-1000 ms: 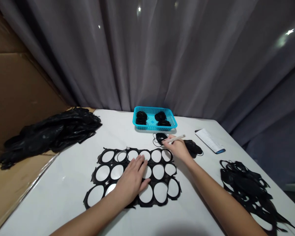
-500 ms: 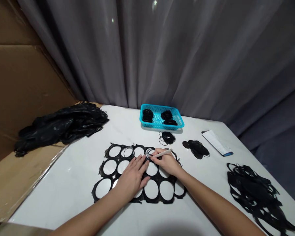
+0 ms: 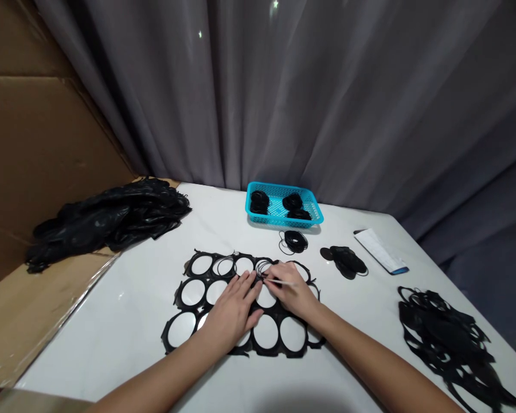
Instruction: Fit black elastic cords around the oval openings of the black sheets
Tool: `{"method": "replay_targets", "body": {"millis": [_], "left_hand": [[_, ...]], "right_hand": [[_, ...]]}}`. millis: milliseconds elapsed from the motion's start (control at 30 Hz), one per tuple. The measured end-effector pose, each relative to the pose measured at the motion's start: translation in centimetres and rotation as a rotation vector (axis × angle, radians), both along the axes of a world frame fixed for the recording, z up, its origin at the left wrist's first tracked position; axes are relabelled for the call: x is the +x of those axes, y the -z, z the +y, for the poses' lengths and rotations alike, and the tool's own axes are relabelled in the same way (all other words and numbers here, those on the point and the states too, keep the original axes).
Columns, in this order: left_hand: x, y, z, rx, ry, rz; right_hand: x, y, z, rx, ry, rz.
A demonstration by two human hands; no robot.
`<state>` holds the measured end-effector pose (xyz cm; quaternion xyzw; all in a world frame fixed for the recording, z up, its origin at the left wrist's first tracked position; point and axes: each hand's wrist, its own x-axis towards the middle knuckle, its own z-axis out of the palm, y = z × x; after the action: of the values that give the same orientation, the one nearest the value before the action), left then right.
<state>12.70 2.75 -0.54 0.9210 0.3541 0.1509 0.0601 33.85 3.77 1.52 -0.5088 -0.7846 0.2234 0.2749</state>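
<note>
A black rubbery sheet with rows of large round holes (image 3: 243, 310) lies flat on the white table. My left hand (image 3: 232, 307) rests on its middle with fingers stretched out, pressing it down. Between the closed fingers of my right hand (image 3: 293, 289) is a slim pale pen-like tool (image 3: 282, 282), its tip at the sheet just right of my left fingertips. Several thin black rings (image 3: 261, 265) lie loosely over a top-row hole beside my right fingers. Another thin ring (image 3: 224, 266) lies at a hole farther left.
A blue basket (image 3: 284, 222) with black ring bundles stands at the back. Before it lies a ring coil (image 3: 295, 241). To the right are black discs (image 3: 348, 261), a white packet (image 3: 380, 250) and black scraps (image 3: 447, 338). A black sheet pile (image 3: 112, 218) lies left by cardboard (image 3: 38, 149).
My right hand has turned and shifted slightly down and right, and the pen-like tool now lies lower and flatter. My left hand has stayed in place.
</note>
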Motion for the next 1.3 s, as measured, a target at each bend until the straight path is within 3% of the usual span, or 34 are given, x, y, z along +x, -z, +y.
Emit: {"method": "replay_targets", "body": {"millis": [67,133,333,467,700,833,933,1133,1300], "left_hand": [[0.0,0.0,0.0,-0.005,0.0,-0.001],[0.0,0.0,0.0,-0.009,-0.002,-0.003],[0.0,-0.1,-0.1,-0.026,-0.009,-0.01],[-0.2,-0.4,0.1,-0.035,-0.007,-0.018],[-1.2,-1.8,-1.5,-0.057,0.001,-0.038],[-1.8,-2.5,-3.2,-0.098,-0.006,-0.063],[-2.1,-2.7,-3.5,-0.106,-0.023,-0.094],[-1.9,-2.9,-3.6,-0.097,-0.006,-0.052],[-1.9,-2.1,-4.9,-0.037,0.037,-0.03]], "right_hand": [[-0.1,0.0,-0.2,0.095,-0.096,-0.109],[0.2,-0.3,0.5,0.151,-0.086,-0.182],[5.5,-2.6,6.3,0.226,0.442,-0.122],[8.0,-3.6,7.3,0.168,0.6,0.08],[4.7,-2.6,4.0,-0.16,0.455,0.467],[2.4,-2.0,1.6,-0.577,0.287,0.919],[1.6,-1.6,0.5,-0.816,0.273,1.22],[1.7,-1.6,-0.1,-0.905,0.288,1.347],[1.2,-2.0,-1.8,-0.921,0.216,1.37]]}}
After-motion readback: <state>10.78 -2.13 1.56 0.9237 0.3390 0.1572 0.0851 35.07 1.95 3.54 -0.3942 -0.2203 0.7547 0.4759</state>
